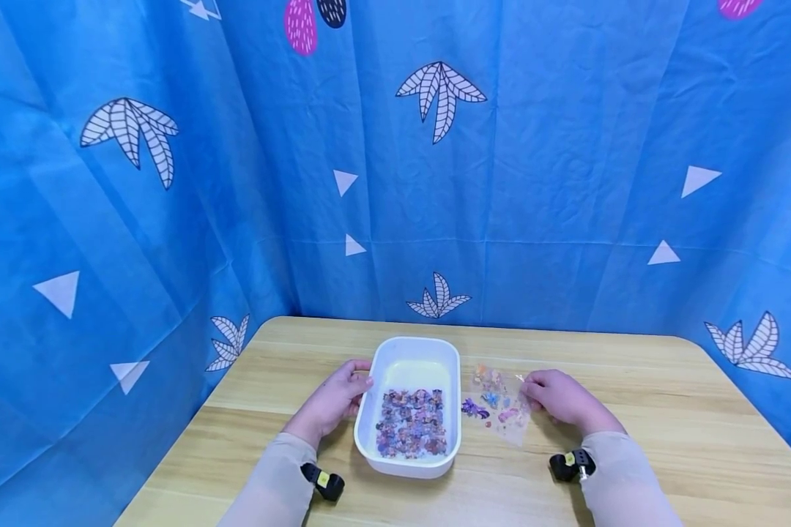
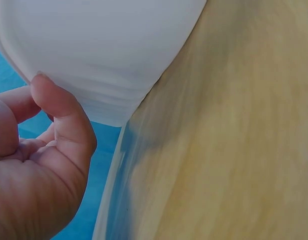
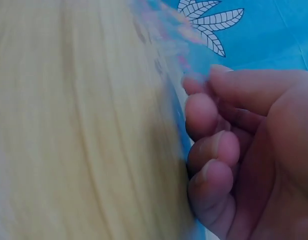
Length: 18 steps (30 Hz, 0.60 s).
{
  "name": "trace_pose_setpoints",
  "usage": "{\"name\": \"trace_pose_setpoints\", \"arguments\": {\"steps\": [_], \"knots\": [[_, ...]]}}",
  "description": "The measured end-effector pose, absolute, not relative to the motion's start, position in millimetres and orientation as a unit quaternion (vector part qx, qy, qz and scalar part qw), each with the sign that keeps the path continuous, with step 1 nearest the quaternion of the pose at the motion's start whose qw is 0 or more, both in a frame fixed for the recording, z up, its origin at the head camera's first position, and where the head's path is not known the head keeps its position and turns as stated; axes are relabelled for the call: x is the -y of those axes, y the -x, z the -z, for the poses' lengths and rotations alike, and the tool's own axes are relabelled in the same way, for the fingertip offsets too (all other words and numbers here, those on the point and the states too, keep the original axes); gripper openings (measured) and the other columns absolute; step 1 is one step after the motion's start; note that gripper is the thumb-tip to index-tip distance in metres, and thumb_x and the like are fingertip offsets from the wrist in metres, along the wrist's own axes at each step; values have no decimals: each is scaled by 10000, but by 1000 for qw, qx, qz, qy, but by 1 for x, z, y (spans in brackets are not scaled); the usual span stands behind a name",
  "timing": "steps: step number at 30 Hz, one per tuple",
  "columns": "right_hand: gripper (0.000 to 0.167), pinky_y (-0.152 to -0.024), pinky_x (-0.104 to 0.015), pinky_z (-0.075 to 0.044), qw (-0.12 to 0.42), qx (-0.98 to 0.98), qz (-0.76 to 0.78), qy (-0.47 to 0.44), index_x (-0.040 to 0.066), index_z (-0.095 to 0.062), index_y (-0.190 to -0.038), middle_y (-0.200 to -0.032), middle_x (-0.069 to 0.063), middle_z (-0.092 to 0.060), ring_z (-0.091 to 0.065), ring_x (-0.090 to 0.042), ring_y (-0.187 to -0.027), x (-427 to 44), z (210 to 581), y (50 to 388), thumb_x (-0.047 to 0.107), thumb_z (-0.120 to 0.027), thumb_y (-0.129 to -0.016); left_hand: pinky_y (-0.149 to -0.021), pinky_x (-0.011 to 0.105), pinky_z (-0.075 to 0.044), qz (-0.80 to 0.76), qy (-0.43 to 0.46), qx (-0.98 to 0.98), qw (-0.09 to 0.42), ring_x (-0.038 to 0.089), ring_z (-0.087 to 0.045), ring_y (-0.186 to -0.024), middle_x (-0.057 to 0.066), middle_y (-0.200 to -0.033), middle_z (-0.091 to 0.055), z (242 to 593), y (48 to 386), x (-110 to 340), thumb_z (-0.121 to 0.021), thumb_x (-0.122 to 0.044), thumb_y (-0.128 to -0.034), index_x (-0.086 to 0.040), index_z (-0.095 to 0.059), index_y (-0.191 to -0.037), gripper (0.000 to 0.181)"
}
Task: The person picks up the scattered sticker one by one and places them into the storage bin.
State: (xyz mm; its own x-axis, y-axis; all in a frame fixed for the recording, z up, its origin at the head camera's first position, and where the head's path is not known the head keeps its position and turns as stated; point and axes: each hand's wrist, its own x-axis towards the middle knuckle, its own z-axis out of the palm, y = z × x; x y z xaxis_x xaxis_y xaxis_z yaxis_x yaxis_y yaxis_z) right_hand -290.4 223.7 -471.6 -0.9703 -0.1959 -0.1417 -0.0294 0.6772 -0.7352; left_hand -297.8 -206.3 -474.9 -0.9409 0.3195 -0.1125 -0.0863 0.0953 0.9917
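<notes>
A white rectangular plastic tub (image 1: pixel 409 468) is in the middle of the head view, with many small multicoloured pieces (image 1: pixel 411 424) spread over its nearer part. My left hand (image 1: pixel 332 401) grips the tub's left rim between thumb and fingers; the left wrist view shows the thumb against the tub's outer wall (image 2: pixel 108 50). To the right of the tub is a clear plastic bag (image 1: pixel 515 432) with orange, blue and pink bits showing through. My right hand (image 1: pixel 560 395) pinches the bag's right edge between thumb and forefinger, the other fingers curled. A purple piece (image 1: pixel 474 408) shows between tub and bag.
A light wooden table (image 1: pixel 666 439) lies under everything, with rounded far corners. Blue curtains (image 1: pixel 567 146) with leaf and triangle prints hang behind it and along the left side. A black strap device (image 1: pixel 323 481) sits on each wrist over pale sleeves.
</notes>
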Motion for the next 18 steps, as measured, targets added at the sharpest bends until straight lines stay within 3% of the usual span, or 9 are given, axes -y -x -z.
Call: {"name": "trace_pose_setpoints", "arguments": {"steps": [4,10,18], "knots": [[320,-481,-329,-416,111,-897,424,64,59,-594,-826,-710,-74,-559,-430,-169,-514,-224,471,291,216,-476,-1079,-695,318,-561,-669,-78,-723,153,209,-626,-832,252,-1154,-612,474,297,206,-564,-173,-1039,-3,-402,-1451,474],[270,-487,-330,-461,101,-884,452,61,64,-604,-837,-693,-64,-566,-456,-164,-512,-226,470,291,218,-543,-1050,-694,317,-562,-668,-80,-724,154,213,-627,-836,254,-1157,-613,473,297,206,-558,-168,-1042,-1,-398,-1451,469],[235,-476,-314,-457,103,-848,516,57,42,-642,-975,-718,-72,-554,-464,-169,-538,-235,461,287,247,-554,-1050,-692,316,-555,-669,-78,-722,154,207,-625,-834,265,-1169,-606,471,297,205,-558,-163,-1042,-6,-401,-1451,466]]}}
